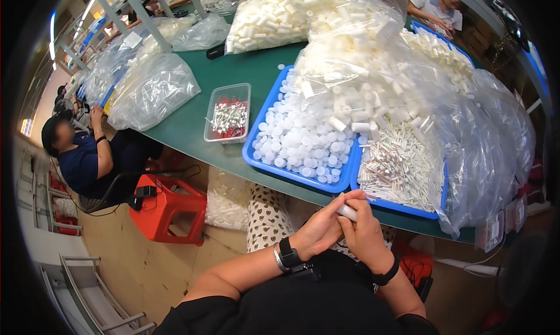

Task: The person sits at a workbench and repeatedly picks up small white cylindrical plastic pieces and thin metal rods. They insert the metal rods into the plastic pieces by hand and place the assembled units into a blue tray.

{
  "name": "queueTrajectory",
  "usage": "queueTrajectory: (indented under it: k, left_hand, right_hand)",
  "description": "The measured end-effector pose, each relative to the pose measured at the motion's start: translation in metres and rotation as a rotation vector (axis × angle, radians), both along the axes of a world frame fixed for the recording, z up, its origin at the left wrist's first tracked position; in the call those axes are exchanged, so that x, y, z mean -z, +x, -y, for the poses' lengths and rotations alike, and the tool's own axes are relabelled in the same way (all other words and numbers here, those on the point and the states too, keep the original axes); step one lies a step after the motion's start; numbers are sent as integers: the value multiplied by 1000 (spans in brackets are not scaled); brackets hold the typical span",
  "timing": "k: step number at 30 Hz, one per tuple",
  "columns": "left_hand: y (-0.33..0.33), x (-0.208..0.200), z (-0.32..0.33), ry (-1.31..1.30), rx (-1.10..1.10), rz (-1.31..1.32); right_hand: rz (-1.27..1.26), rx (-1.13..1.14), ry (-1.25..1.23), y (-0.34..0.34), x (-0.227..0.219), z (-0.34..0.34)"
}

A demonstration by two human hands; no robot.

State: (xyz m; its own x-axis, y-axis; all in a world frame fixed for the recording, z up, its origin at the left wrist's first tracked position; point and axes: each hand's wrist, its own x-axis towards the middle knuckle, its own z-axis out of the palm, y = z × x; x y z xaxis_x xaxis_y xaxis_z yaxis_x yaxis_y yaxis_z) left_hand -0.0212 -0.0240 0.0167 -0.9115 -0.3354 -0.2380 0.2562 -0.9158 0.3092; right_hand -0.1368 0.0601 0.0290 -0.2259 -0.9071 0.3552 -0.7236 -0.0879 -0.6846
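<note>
A short white plastic cylinder (347, 212) is between my two hands, just in front of the table edge. My right hand (367, 234) wraps its fingers round the cylinder. Against its other side, my left hand (319, 229) is closed, with the fingertips meeting those of the right. The far end of the cylinder is partly covered by fingers. Beyond my hands stand two blue trays. The left tray (252, 155) holds round translucent white caps (303, 151); the right tray (402, 209) holds many thin white and metallic pin-like pieces (396, 166).
A large clear bag of white cylinders (350, 61) leans over both trays. On the green table (221, 163), a clear box (210, 138) holds red and silver parts. A red stool (169, 212) stands at the left, near a seated person (87, 154). Another person (434, 8) works across the table.
</note>
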Motion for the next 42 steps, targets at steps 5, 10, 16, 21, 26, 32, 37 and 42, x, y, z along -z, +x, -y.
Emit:
queueTrajectory:
  k: [5,10,16,21,26,32,37,42]
  left_hand:
    - [4,7,-5,-42,5,-23]
    - [1,10,-17,13,-92,-52]
    - [3,22,-22,108,-107,-89]
    - [-2,32,-19,23,-104,-43]
    - [2,9,-4,-85,-31,14]
    - [6,12,-17,-52,-76,37]
    - [-1,20,-17,47,-165,-28]
    - [5,13,-15,46,-84,113]
  right_hand:
    - [-118,-77,15,-8,-7,-3]
    - [-182,-31,21,6,-2,-3]
    - [-244,-35,84,11,-1,-7]
    - [-123,-85,99,0,1,-3]
    - [117,-5,88,4,-11,1]
    - [-47,-65,37,1,0,-5]
    - [-128,-5,10,9,12,1]
    - [274,10,216,7,17,-8]
